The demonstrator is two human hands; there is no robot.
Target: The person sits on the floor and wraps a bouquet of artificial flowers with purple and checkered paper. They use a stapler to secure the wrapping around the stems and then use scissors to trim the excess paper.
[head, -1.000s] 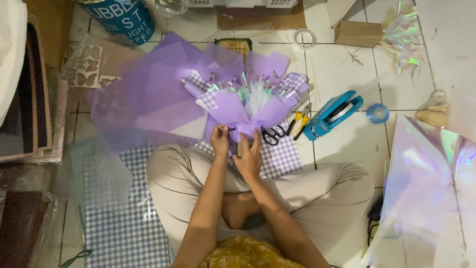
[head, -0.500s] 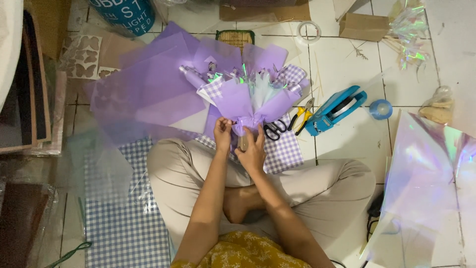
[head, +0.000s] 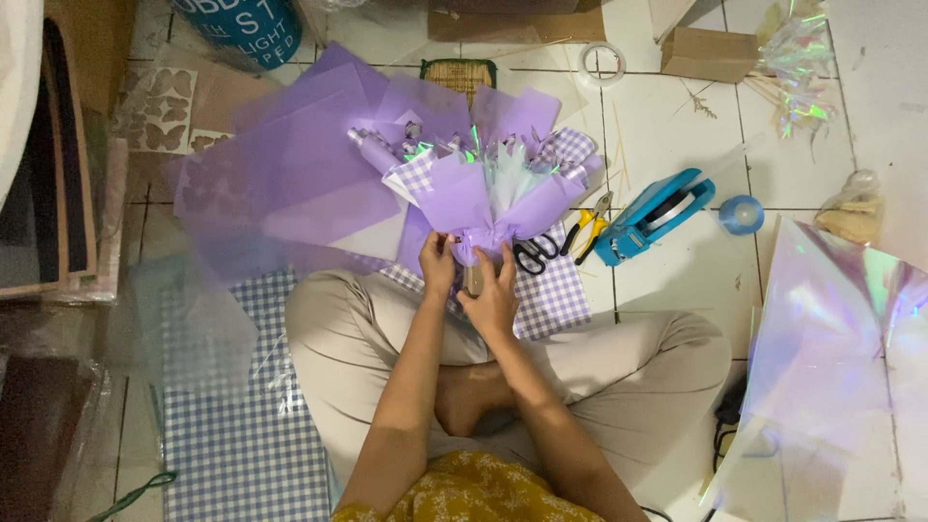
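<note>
Both hands meet at the neck of a purple wrapped bouquet [head: 483, 188], which lies on the tiled floor [head: 677, 290] just ahead of the person's crossed legs, its fan of paper pointing away from the body. Left hand [head: 438, 263]: grip closed around the gathered paper at the neck. Right hand [head: 491, 298]: grip closed lower down, on the short stem end below the gather; what lies under the palm cannot be seen.

Step in hand, by judgement: cinching and holding the wrap at the neck, ahead of binding. Any following move would call for one hand keeping the pinch so the layers do not spring open, while the other is freed.

Within reach to the right: black-handled scissors [head: 530, 253], yellow-handled pliers [head: 588, 224], a blue tape dispenser [head: 650, 215], a small blue ribbon roll [head: 741, 214]. A clear tape ring [head: 601, 64] sits farther off.

Sheets around: loose purple paper [head: 280, 184] to the left, gingham wrap [head: 232, 445] under the left knee, iridescent film [head: 831, 358] at far right.

Containers:
- cardboard box [head: 708, 53], top right, closed side up; contents not visible.
- blue drum [head: 242, 27], top left, cut off by the frame; contents not visible.
- small woven tray [head: 460, 72] behind the bouquet; looks bare, though partly hidden.
</note>
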